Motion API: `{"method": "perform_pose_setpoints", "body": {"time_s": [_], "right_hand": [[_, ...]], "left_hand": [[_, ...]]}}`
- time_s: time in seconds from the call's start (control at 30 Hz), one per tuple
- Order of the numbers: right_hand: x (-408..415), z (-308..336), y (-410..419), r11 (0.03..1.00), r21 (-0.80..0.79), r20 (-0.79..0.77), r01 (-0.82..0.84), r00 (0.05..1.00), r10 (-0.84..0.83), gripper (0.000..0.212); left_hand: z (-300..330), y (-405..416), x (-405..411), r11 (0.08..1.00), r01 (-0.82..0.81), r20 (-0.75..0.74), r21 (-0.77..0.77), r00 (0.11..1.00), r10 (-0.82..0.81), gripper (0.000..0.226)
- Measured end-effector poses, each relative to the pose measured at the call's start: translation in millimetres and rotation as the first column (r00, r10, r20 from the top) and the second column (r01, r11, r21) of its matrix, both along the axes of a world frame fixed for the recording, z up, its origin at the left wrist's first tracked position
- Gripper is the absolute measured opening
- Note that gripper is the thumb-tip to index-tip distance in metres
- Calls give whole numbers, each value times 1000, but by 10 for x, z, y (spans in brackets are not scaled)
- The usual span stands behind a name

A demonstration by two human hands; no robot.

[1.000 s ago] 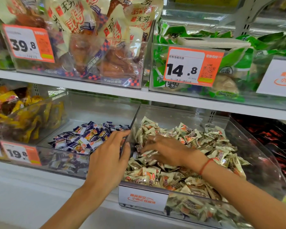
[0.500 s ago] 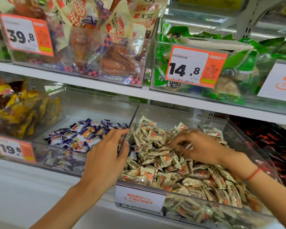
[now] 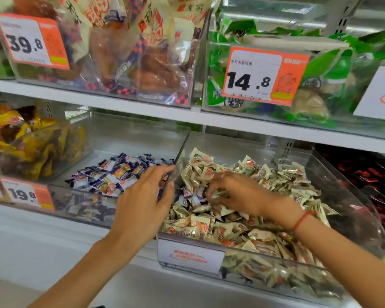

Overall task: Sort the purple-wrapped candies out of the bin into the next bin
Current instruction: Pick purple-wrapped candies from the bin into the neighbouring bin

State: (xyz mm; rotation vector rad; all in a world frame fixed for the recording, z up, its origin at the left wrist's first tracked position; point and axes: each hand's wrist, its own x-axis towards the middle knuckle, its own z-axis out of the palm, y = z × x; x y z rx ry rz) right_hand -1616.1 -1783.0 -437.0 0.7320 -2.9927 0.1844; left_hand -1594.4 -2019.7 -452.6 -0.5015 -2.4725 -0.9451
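The right hand (image 3: 236,194), mid-frame, is digging curled fingers into the cream candies (image 3: 242,223); whether it is pinching a purple candy (image 3: 190,200) is unclear. Left hand (image 3: 142,205), fingers relaxed, is resting on the divider (image 3: 176,170). Cream ones risk coming along.

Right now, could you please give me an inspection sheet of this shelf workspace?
Surface: white shelf carrying clear bins side by side.
Job's things: right bin filled with cream-wrapped candies; a few purple-wrapped candies lie among them near its left wall. Left bin holds a pile of purple candies.
Clutter: yellow snack packs in the bin further left; dark red packs to the right.
Grips: left hand rests on the wall between the bins, fingers straight; right hand digs into the cream candies, fingers curled, blurred.
Cables: nothing seen.
Surroundings: upper shelf with bagged foods and price tags 39.8 and 14.8.
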Motion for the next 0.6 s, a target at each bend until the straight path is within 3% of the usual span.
{"method": "perform_pose_setpoints", "body": {"time_s": [0.13,0.23,0.27,0.37,0.47,0.6], "right_hand": [[298,210,231,999,5,-3,51,999,-51,17],[457,435,232,984,-141,359,113,932,-55,16],[467,480,204,969,-209,399,134,916,-41,17],[276,462,60,945,-305,195,117,979,-58,15],[-68,243,-192,977,-184,62,103,994,-94,20],[-344,-216,-434,941,296,230,166,943,-238,64]], "left_hand": [[11,11,38,1000,6,-2,3,1000,-6,33],[17,2,49,1000,21,1,2,1000,-21,33],[8,-2,53,1000,23,1,0,1000,-23,33],[12,3,17,1000,27,-9,5,1000,-27,32],[46,0,6,1000,29,-23,6,999,-29,31],[-57,8,85,1000,30,-7,7,1000,-30,33]]}}
